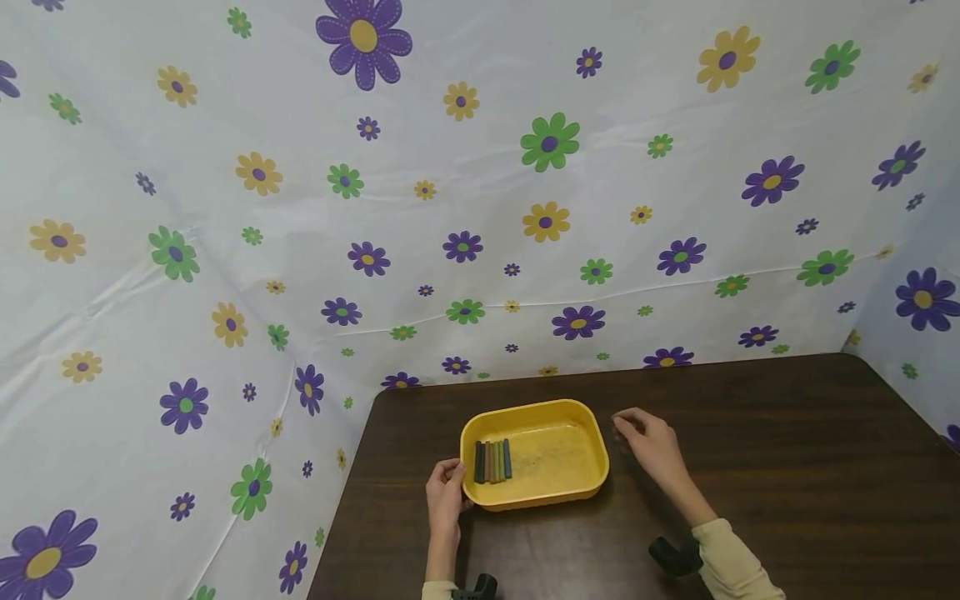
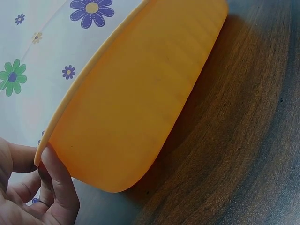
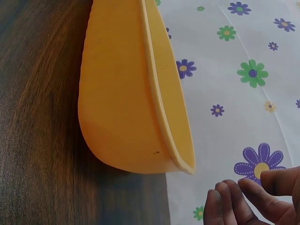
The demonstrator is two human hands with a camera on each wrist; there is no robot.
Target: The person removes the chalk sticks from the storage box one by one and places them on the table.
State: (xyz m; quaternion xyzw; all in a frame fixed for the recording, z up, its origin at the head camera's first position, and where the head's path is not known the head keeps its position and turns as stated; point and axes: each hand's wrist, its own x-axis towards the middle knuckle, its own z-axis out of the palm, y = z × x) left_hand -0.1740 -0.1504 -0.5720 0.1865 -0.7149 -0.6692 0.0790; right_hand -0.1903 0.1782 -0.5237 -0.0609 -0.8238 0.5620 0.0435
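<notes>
A yellow plastic tray (image 1: pixel 555 490) with rounded corners and a raised rim stands on the dark table. Inside, along its left end, several short sticks that look like chalk or pastels (image 1: pixel 492 462) lie side by side, in dark, brown, green and blue shades. My left hand (image 1: pixel 444 497) pinches the tray's rim at the left end; in the left wrist view its thumb and fingers (image 2: pixel 61 180) grip the edge. Just beyond the right end, apart from the tray, hovers my right hand (image 1: pixel 651 446). Its fingers (image 3: pixel 239 204) are loosely bent, hold nothing and have darkened tips.
The brown wood-grain table (image 1: pixel 810 467) extends to the right of the tray. Behind it and at the left hangs a white sheet (image 1: pixel 480 167) printed with purple, green and yellow flowers. A dark wrist mount (image 1: pixel 675 557) sits at the right wrist.
</notes>
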